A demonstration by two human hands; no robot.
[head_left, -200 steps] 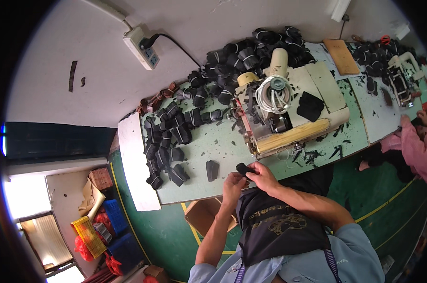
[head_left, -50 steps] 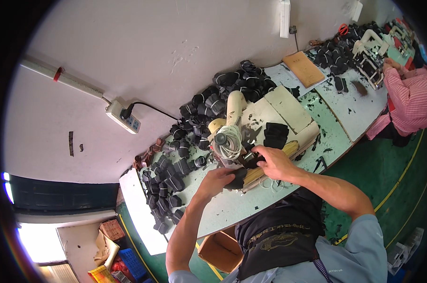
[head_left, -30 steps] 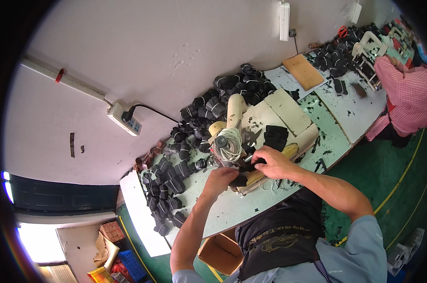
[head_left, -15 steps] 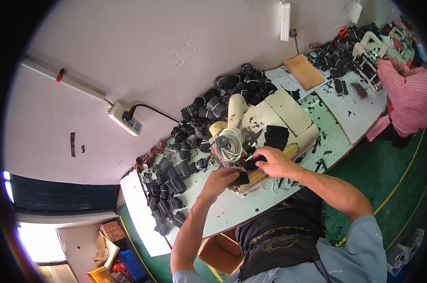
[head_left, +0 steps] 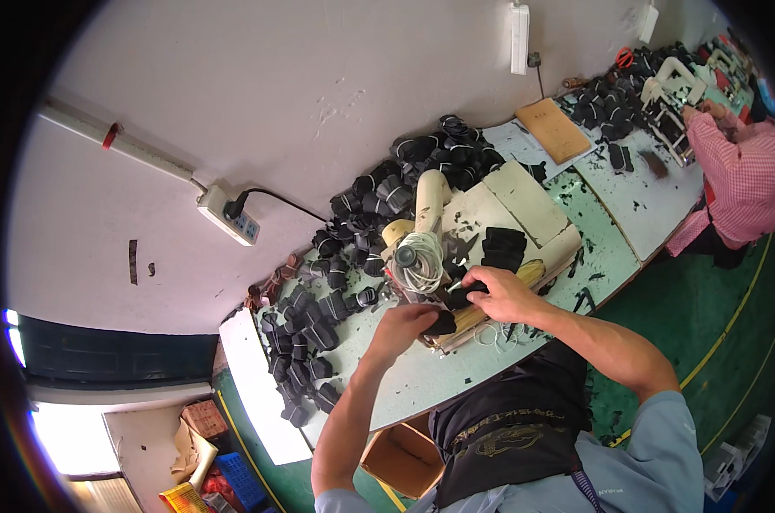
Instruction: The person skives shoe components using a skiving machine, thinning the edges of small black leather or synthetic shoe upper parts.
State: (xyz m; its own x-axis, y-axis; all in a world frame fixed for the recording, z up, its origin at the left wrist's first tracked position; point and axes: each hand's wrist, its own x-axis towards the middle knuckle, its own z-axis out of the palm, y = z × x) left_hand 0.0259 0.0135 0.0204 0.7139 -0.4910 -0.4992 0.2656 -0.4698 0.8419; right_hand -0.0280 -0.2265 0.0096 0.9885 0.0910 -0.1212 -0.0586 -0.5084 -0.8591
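Note:
My left hand is closed on the edge of a small black fabric piece, at the front left of a cream-coloured bench machine. Beside it, my right hand has its fingers pinched over another black fabric piece near the machine's head. A small whitish tip shows by those fingers; I cannot make out what it belongs to. A coil of white cord hangs round the machine's upright arm. Further black pieces lie stacked on the machine's bed, just behind my right hand.
Many tied black bundles cover the left and back of the table. A brown board lies toward the back right. A power strip hangs on the wall. At far right, a person in a pink checked sleeve works. Below stands a cardboard box.
My hands stay at nearly the same place by the machine, with only slight finger movement. The person at far right has shifted a little.

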